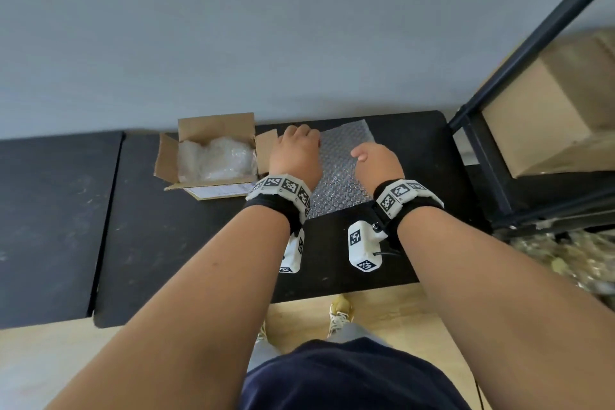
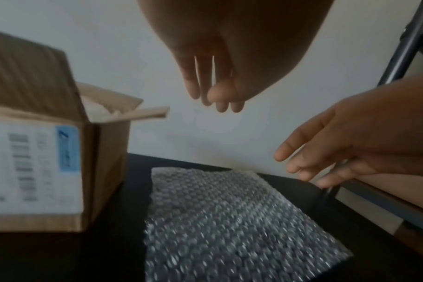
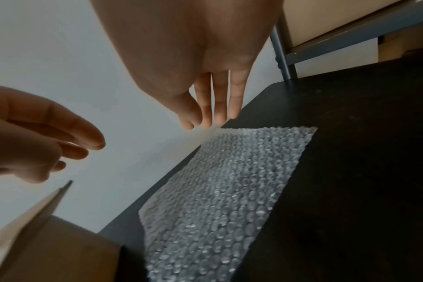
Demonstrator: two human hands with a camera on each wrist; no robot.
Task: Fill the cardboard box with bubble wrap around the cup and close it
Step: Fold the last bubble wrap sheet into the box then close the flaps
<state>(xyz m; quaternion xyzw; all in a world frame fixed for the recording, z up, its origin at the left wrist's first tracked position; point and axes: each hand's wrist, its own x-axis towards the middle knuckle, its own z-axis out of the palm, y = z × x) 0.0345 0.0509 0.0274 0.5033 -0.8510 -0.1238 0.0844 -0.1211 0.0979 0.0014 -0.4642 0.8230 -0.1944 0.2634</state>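
Note:
An open cardboard box [image 1: 173, 160] stands on the black table [image 1: 173, 243] with crumpled bubble wrap [image 1: 216, 158] inside; the cup is hidden. A flat sheet of bubble wrap [image 1: 342, 176] lies to the right of the box. My left hand [image 1: 296, 146] hovers over the sheet's far left corner, next to the box's right flap [image 1: 266, 146], fingers straight and holding nothing. My right hand [image 1: 376, 160] hovers over the sheet's right side, fingers straight, also empty. In the wrist views both hands, left hand [image 2: 215, 91] and right hand [image 3: 210, 114], hang above the sheet [image 2: 229, 219] [image 3: 217, 190] without touching it.
A dark metal shelf frame [image 1: 482, 143] with large cardboard boxes [image 1: 549, 110] stands to the right of the table. A grey wall [image 1: 266, 27] runs behind the table. A second black table [image 1: 50, 226] adjoins on the left. The box carries a white label [image 2: 31, 167].

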